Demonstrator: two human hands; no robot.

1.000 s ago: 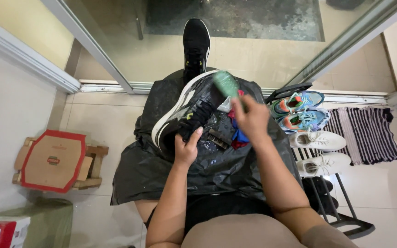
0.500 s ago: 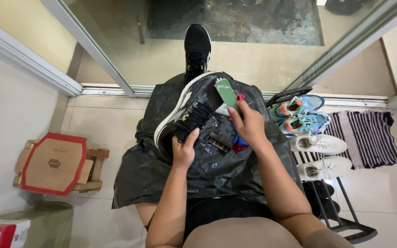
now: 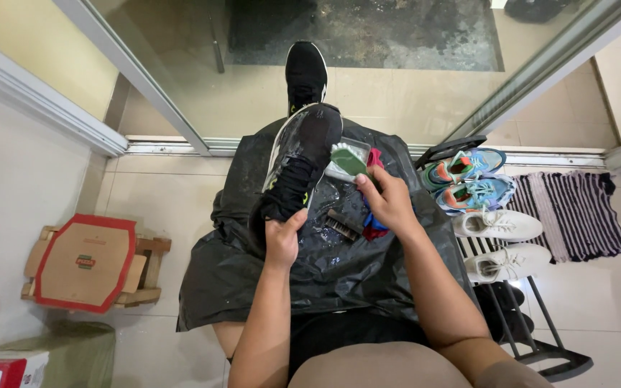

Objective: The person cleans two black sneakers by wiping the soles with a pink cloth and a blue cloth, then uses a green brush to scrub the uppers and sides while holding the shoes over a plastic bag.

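- The black sneaker (image 3: 297, 167) has a white sole edge and yellow-green accents; it lies tilted, toe pointing away, over a wet black plastic sheet (image 3: 325, 266) on the person's lap.
- The left hand (image 3: 282, 241) grips the sneaker's heel end from below, thumb up along its side.
- The right hand (image 3: 389, 201) pinches a green brush (image 3: 348, 159) at its fingertips, just right of the sneaker's toe.
- A small dark brush (image 3: 341, 224) lies on the sheet between the hands.
- A shoe rack (image 3: 494, 215) stands to the right of the right hand.

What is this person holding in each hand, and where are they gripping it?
The left hand grips the black sneaker at its heel end. The right hand holds a green brush by its near end.
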